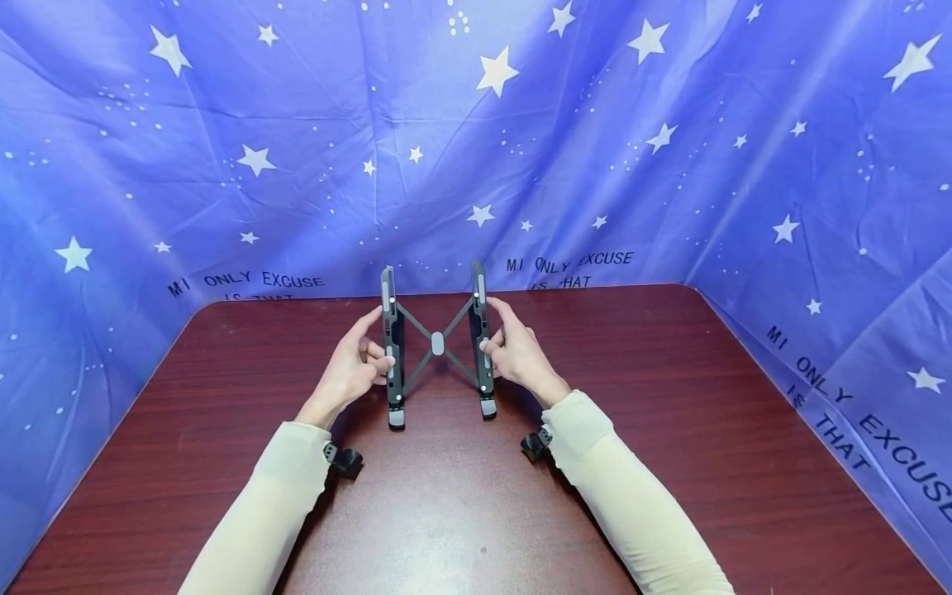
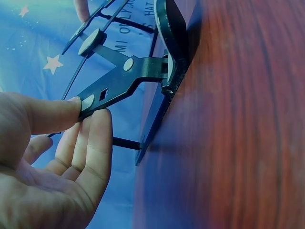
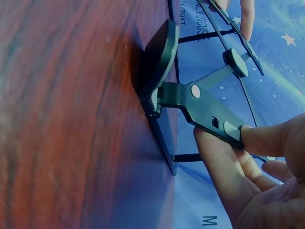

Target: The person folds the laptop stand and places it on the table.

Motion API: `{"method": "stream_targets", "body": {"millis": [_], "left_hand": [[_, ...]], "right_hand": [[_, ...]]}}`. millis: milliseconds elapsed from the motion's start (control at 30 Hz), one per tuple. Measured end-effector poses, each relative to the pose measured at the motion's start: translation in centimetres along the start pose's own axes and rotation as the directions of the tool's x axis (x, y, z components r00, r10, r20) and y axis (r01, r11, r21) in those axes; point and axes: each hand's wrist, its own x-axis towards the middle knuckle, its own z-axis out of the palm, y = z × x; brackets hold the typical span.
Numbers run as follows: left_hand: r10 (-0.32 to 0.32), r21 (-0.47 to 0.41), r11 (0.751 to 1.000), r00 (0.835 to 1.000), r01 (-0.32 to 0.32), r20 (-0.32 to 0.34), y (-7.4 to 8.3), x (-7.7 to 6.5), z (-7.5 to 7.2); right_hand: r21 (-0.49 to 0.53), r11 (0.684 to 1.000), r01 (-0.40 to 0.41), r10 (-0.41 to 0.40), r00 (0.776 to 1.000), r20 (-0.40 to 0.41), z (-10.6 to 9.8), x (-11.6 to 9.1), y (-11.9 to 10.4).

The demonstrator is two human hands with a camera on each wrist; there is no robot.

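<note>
A black folding laptop stand (image 1: 437, 344) with grey pads stands on the table, its two side rails joined by crossed bars meeting at a grey hub. My left hand (image 1: 349, 364) pinches the left rail (image 1: 392, 339) between thumb and fingers, one finger reaching along its outer side. On the opposite side my right hand (image 1: 521, 355) pinches the right rail (image 1: 481, 330) in much the same way. In the left wrist view the thumb lies on a grey pad (image 2: 87, 103), fingers beneath the rail. Flip-up front feet (image 3: 161, 59) rise at the near ends.
The dark red wood-grain table (image 1: 446, 512) reaches back to a blue curtain (image 1: 416, 124) printed with white stars and lettering. Small black devices (image 1: 345, 461) are strapped at both wrists, over cream sleeves (image 1: 640, 496).
</note>
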Motion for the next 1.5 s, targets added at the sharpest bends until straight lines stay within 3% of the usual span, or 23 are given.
{"method": "stream_targets", "body": {"millis": [867,1500], "left_hand": [[-0.008,0.01,1.0,1.0,0.008,0.0,0.7,0.7,2.4],[-0.017,0.028,0.999,1.0,0.018,-0.022,1.4,0.8,4.2]], "right_hand": [[0.026,0.999,0.034,-0.035,0.999,0.026,1.6,0.0,-1.1],[-0.011,0.999,0.041,-0.041,0.998,0.051,2.3,-0.1,-1.6]]}}
